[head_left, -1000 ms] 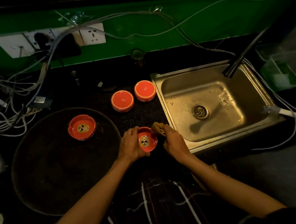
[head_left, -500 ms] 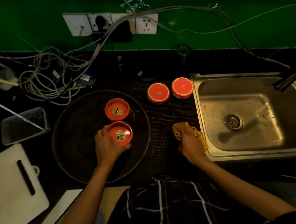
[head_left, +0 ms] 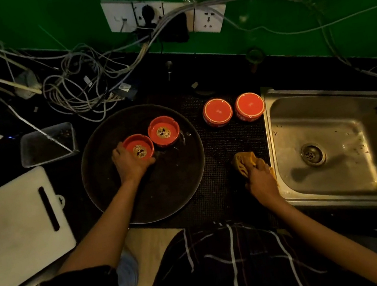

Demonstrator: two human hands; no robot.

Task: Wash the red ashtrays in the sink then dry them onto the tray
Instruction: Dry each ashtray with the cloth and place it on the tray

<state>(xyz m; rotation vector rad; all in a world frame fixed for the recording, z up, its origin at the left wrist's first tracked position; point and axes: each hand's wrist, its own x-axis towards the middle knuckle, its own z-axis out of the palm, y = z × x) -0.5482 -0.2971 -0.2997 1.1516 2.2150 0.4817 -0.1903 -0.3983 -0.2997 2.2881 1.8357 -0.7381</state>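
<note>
Ashtray (head_left: 139,149) in hand is looking like glazed ceramic or glass: rigid, fairly heavy for its size, chippable, probably slick if damp. Best hold is judged to be across the rim, fingers outside the wall, thumb on the opposite edge, avoiding the notches.

It is sitting upright on the tray (head_left: 166,195), upper-middle of it, with the left hand (head_left: 128,163) gripping its rim from 7 o'clock, fingers wrapping the near wall. Can't tell if it is fully set down or just touching.

A second ashtray (head_left: 164,132) is standing upright at 1 o'clock, just beside it, possibly touching. Two more ashtrays (head_left: 217,112) (head_left: 249,106) are lying upside down on the counter (head_left: 214,188) at 2 o'clock, between tray and sink (head_left: 330,140), well apart from both hands.

Right hand (head_left: 261,179) is clutching a bunched yellow cloth (head_left: 243,162), resting on the counter just beside the sink's left rim, at 4 o'clock from the held ashtray.

Judging two done, two left.
</note>
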